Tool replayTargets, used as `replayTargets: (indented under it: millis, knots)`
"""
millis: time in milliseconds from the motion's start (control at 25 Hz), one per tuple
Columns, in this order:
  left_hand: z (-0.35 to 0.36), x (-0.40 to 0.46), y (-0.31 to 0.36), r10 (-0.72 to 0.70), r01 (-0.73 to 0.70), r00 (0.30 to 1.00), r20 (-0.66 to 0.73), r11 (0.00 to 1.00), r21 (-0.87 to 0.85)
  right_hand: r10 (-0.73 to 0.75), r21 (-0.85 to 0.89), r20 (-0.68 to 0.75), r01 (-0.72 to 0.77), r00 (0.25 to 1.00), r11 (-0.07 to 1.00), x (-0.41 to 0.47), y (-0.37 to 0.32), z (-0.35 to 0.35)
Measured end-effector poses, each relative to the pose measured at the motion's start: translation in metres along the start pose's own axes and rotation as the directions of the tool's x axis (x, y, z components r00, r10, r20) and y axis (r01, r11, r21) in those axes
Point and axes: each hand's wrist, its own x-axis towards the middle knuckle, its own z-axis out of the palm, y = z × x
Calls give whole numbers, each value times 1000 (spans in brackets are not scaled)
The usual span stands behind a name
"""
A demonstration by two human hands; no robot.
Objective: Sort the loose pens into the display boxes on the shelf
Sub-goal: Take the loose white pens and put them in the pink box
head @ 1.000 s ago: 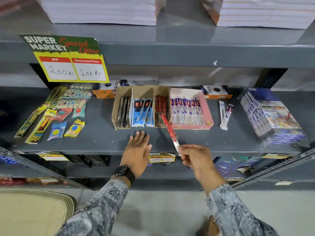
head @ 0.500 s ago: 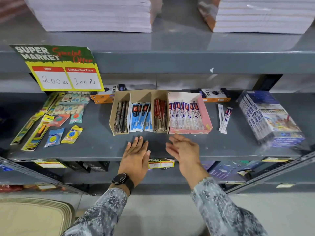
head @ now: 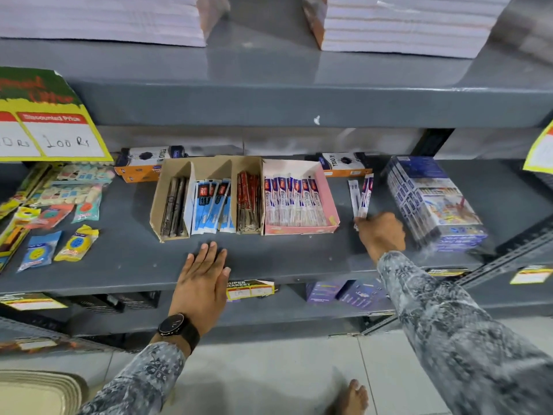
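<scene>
A brown cardboard display box (head: pixel 157 205) holds dark pens (head: pixel 174 208), blue-packed pens (head: pixel 211 205) and red pens (head: pixel 248 202) in three compartments. Beside it, a pink box (head: pixel 328 196) is filled with white pens in blue-and-red wrappers. Two or three loose pens (head: pixel 361 195) of that white kind lie on the shelf to the right of the pink box. My right hand (head: pixel 381 233) covers their near ends, fingers curled down onto them; the grip itself is hidden. My left hand (head: pixel 205 275) lies flat and open on the shelf's front edge, below the cardboard box.
A blue shrink-wrapped pack (head: pixel 434 202) stands just right of my right hand. Orange-and-white boxes (head: pixel 143 164) sit behind the display boxes. Small packets (head: pixel 59 205) lie at the left under a yellow price sign (head: pixel 54 127). Paper stacks (head: pixel 398 22) fill the shelf above.
The red pen my right hand held a second ago is gone from it. That hand has swung right to the loose white pens. My left hand has stayed flat on the shelf.
</scene>
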Motion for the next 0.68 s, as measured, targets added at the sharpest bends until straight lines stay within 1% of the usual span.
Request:
replayTargets:
  millis: [80, 120, 160, 240, 320, 480, 560, 640, 680]
  knots:
    - [-1, 1, -1, 0, 0, 1000, 5, 1000, -4, 49, 95, -9, -48, 999, 994, 4, -2, -1]
    - [-2, 1, -1, 3, -3, 1000, 12, 1000, -8, 73, 170, -31, -66, 997, 983, 3, -1, -2]
    - [-2, 1, 0, 4, -3, 1000, 19, 1000, -11, 90, 261, -63, -71, 994, 963, 2, 0, -3]
    - [-3, 1, 0, -4, 5, 999, 39, 1000, -13, 92, 412, -134, -29, 987, 911, -6, 2, -4]
    - [-5, 3, 0, -11, 12, 998, 65, 1000, -21, 72, 475, -184, 25, 980, 880, -18, 5, -4]
    - [-13, 6, 1, -5, 8, 993, 116, 1000, -23, 115, 512, -204, 6, 972, 859, -35, 20, -4]
    - [-14, 7, 1, -13, 20, 991, 132, 998, -54, 59, 578, -245, 97, 968, 810, -42, 24, -9]
    - [-17, 10, 1, -35, 57, 988, 149, 987, -147, -45, 627, -305, 236, 951, 742, -54, 23, -16]
    - [-20, 11, 2, -57, 90, 985, 165, 976, -198, -97, 653, -312, 288, 945, 700, -65, 20, -19]
